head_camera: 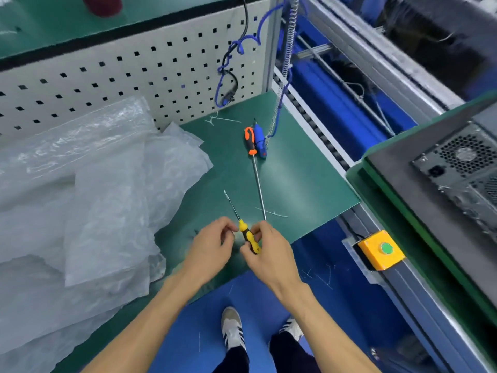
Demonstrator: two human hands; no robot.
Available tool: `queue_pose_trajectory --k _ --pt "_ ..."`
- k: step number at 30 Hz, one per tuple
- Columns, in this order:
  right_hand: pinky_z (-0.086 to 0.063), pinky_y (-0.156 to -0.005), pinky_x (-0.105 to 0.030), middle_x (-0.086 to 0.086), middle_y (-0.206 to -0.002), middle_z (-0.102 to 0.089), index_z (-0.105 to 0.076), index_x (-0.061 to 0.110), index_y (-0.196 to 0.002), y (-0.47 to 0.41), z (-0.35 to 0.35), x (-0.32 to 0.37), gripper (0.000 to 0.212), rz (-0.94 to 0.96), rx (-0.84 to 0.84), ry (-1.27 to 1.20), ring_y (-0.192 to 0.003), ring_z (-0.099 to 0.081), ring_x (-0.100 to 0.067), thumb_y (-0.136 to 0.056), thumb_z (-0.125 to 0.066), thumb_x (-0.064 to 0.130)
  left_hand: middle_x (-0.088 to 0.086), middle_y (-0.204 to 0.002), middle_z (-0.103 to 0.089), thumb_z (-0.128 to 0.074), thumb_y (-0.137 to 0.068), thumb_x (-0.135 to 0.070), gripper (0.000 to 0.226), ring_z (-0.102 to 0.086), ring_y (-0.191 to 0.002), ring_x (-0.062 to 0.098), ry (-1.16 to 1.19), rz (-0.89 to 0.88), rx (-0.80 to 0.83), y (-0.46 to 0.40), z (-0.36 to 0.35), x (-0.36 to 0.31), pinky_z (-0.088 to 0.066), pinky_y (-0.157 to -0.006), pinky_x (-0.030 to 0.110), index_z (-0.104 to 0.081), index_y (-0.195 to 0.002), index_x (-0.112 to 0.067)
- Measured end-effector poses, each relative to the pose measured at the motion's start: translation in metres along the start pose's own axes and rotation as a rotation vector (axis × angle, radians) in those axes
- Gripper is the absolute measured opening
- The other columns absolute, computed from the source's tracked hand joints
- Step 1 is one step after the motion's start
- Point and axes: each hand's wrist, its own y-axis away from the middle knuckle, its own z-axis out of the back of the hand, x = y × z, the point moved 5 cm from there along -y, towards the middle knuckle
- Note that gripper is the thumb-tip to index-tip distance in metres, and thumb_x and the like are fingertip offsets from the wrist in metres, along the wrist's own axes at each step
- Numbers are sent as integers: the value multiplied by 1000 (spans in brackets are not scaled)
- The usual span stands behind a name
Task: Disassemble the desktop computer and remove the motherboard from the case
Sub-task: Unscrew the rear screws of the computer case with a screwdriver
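**At the Lower Centre of the Frame: Tool Selection Before Case Entry**

At the lower centre of the frame, the right hand (265,254) is closed around the handle of the yellow-and-black screwdriver (248,235), with its thin shaft pointing up and to the left, clear of the bench. The left hand (211,247) sits just beside the front end of the handle, fingers curled inward with their tips at or near the collar; whether it actually pinches the tool cannot be told. Judged from this posture, the tool is being checked or re-seated in the grip, not applied to a fastener.

Directly above the hands, the orange-handled screwdriver (254,162) lies flat on the green bench mat (295,184), its long shaft pointing down the frame toward the hands. The blue electric driver (260,141) lies against its handle, tethered by a coiled cord (285,76) so that it stays within reach. Both are parked at the centre of the mat, probably as alternatives for different screw sizes.

On the left of the frame, clear plastic packing bags (80,197) are heaped against the perforated back panel (134,71).

At the right edge of the frame, the desktop computer case (462,168) rests on a separate green surface, rear panel showing, well apart from both hands. Its panels appear closed, so disassembly has not visibly begun. A yellow button box (380,250) sits between the two surfaces.
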Motion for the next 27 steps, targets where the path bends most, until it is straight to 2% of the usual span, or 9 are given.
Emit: queue_pose_trajectory --k 4,9,13,16,18,20,22,24,27 --pt "-46 -61 -33 14 -80 -55 -44 31 -93 13 52 -21 21 -69 -113 -71 -72 -54 -12 -79 -58 38 -13 -85 -66 -52 -97 -14 15 -61 -81 10 56 -104 61 -14 -26 -62 -51 -79 36 -62 -96 -25" --pt "-36 -52 -21 12 -71 -52 -35 36 -86 36 127 -51 23 -117 -276 -134 -67 -52 -11 -75 -54 39 -9 -86 -68 -49 -103 -18 15 -63 -75 -1 294 -214 131 -20 -71 -160 -48 -72 19 -64 -106 -18" --pt "-38 -52 -24 11 -70 -51 -39 33 -86 64 183 -78 20 -145 -364 -214 -63 -48 -14 -78 -57 32 2 -89 -72 -43 -106 -21 25 -65 -79 14 503 -272 215 -15 -104 -244 -55 -74 31 -67 -110 -18" --pt "-38 -54 -20 15 -71 -51 -41 36 -86 88 220 -98 18 -160 -403 -278 -62 -45 -12 -79 -57 31 3 -79 -71 -45 -105 -21 27 -65 -70 16 609 -269 301 -8 -134 -296 -55 -65 28 -70 -102 -11" --pt "-40 -56 -22 11 -71 -53 -43 36 -88 105 240 -110 10 -168 -424 -310 -62 -44 -13 -80 -50 36 3 -71 -68 -48 -103 -20 27 -63 -63 15 635 -264 349 -2 -156 -324 -54 -59 24 -69 -93 -6" --pt "-41 -57 -33 7 -68 -53 -44 30 -88 120 259 -121 13 -196 -461 -385 -60 -40 -15 -82 -41 41 4 -69 -67 -51 -102 -20 26 -63 -62 14 629 -276 402 4 -177 -348 -52 -59 23 -68 -87 -9" --pt "-31 -51 -32 7 -61 -43 -40 30 -82 132 274 -133 15 -232 -508 -539 -55 -31 -11 -85 -35 44 4 -71 -69 -53 -102 -21 26 -63 -64 14 589 -314 449 11 -195 -369 -54 -62 24 -70 -83 -15" --pt "-25 -50 -34 8 -60 -36 -36 32 -77 139 285 -141 20 -277 -546 -691 -55 -26 -12 -90 -35 46 4 -73 -71 -54 -100 -23 25 -63 -66 14 540 -358 503 17 -212 -386 -56 -65 26 -72 -83 -17" --pt "-23 -48 -33 10 -61 -33 -34 30 -77 145 296 -149 31 -317 -621 -834 -55 -24 -13 -95 -41 54 7 -74 -72 -56 -99 -23 22 -65 -66 13 493 -418 583 23 -233 -408 -56 -64 25 -73 -87 -16"
